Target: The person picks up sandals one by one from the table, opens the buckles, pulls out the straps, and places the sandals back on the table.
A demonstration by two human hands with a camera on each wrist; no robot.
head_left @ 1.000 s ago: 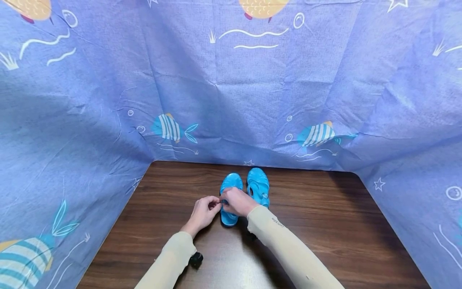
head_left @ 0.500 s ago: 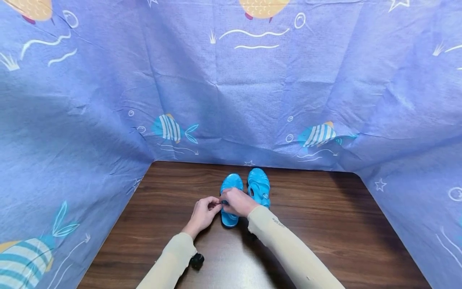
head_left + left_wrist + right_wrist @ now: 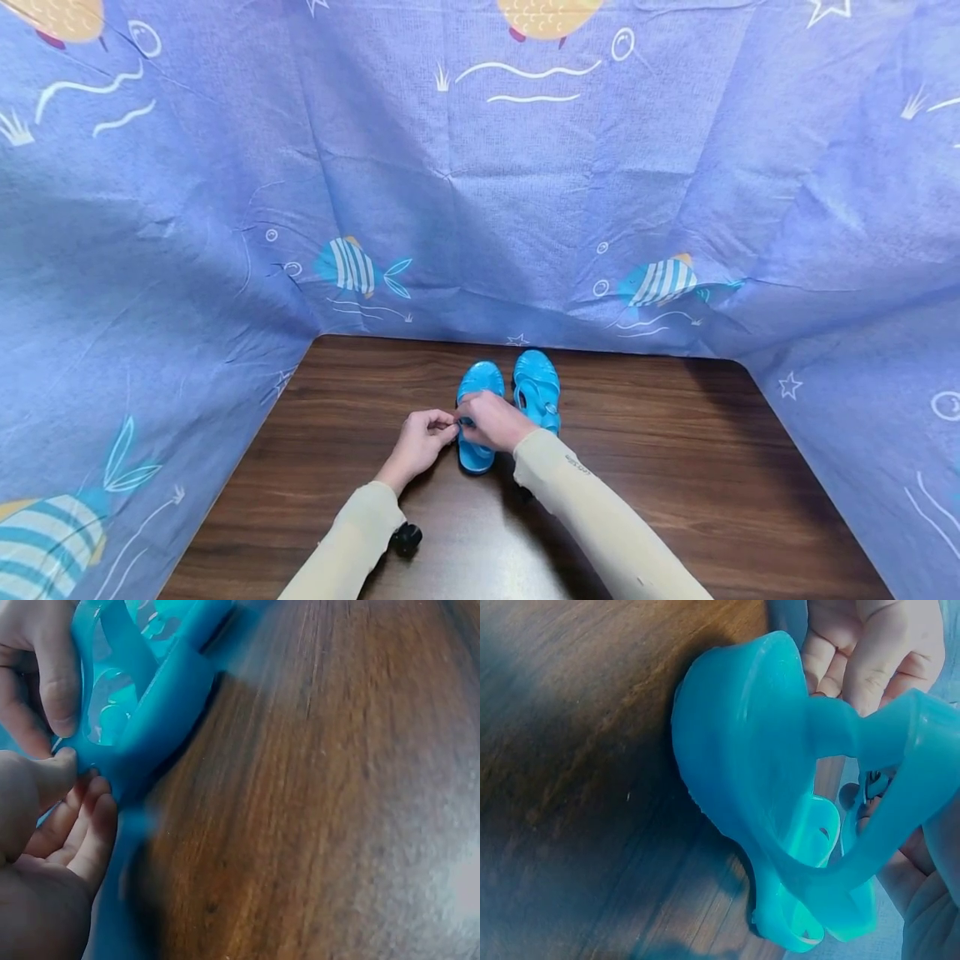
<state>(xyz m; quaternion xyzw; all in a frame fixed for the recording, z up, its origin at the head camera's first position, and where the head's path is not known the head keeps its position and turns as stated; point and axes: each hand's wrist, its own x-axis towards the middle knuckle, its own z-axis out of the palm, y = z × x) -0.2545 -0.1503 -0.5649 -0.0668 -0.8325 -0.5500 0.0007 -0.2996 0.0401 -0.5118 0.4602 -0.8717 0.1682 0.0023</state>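
Two bright blue sandals lie side by side near the table's far edge, the left sandal (image 3: pixel 480 377) and the right sandal (image 3: pixel 537 385). My left hand (image 3: pixel 422 442) pinches the outer side of the left sandal between thumb and fingers, at the strap's base in the left wrist view. Reaching over that sandal, my right hand (image 3: pixel 495 419) grips its strap (image 3: pixel 889 832) from above. A small metal buckle (image 3: pixel 874 784) shows by the right fingertips in the right wrist view. Both hands' fingertips meet close together, and the right hand covers the sandal's middle.
The dark wood-grain table (image 3: pixel 645 467) stretches around both sandals. Blue fabric printed with fish (image 3: pixel 480 208) hangs behind the table and at both sides. A black wrist device (image 3: pixel 406 540) sits under the left sleeve.
Both hands stay at the left sandal's side with the same grip. The left hand's fingertips shift only slightly; the sandals keep their places.
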